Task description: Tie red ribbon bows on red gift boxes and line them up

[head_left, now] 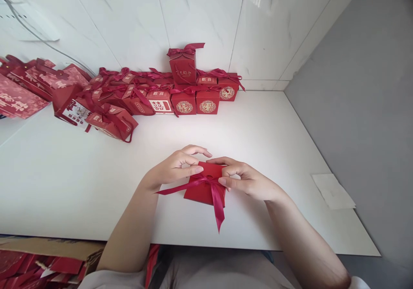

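A small red box with a dark pink ribbon stands on the white table in front of me. The ribbon crosses its top, one tail pointing left and the other hanging down the near side. My left hand is at the box's left top edge, thumb on the top and fingers apart, the index finger stretched over the far side. From the right, my right hand has its thumb and fingers closed round the box's right top edge by the ribbon.
Red gift boxes with ribbons line the wall, with one box on top. Larger red bags stand far left. A white paper lies at the right edge. A carton of red items sits below left.
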A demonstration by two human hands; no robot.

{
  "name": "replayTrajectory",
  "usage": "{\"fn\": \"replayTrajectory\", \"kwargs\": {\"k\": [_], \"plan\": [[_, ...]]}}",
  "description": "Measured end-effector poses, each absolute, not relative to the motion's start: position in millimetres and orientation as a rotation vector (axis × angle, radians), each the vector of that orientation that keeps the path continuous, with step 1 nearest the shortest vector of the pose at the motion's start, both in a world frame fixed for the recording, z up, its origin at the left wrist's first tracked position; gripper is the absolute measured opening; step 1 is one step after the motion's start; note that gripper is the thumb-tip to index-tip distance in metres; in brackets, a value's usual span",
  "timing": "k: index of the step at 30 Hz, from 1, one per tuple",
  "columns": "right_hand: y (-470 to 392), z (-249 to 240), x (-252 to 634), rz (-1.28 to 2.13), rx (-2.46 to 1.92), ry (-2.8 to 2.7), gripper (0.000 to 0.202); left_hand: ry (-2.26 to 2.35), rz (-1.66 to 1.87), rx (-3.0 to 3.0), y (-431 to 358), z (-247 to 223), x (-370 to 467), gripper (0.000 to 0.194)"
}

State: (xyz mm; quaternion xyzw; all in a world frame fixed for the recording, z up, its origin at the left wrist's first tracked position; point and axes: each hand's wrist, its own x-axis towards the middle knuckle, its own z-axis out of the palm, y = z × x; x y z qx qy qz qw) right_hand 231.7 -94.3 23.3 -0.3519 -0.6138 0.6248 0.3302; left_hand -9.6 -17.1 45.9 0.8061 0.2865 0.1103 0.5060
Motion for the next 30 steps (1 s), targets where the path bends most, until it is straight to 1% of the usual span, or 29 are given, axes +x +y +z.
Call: {"fn": "replayTrajectory", "kwargs": {"k": [6, 15, 21, 30], "plan": [[-93.4, 22.2, 231.5, 1.604, -0.904, -1.623, 0.032, 0.661, 0.259, 1.885, -17.7, 47.8, -6.7, 0.032], [-92.5, 22.8, 231.5, 1.600, -0.906, -1.613, 0.031, 0.708, 0.323, 2.013, -17.9, 47.6, -8.2, 0.037], [-90.8, 20.5, 229.3, 1.602, -0.895, -1.593, 0.033, 0.694, 0.334, 2.000, -18.6, 46.6, -6.7, 0.035], [-89.4, 21.6, 230.3, 1.603, -0.850, -1.605, 0.028, 0.718, 0.348, 2.083, -16.6, 47.5, -10.4, 0.036]]}}
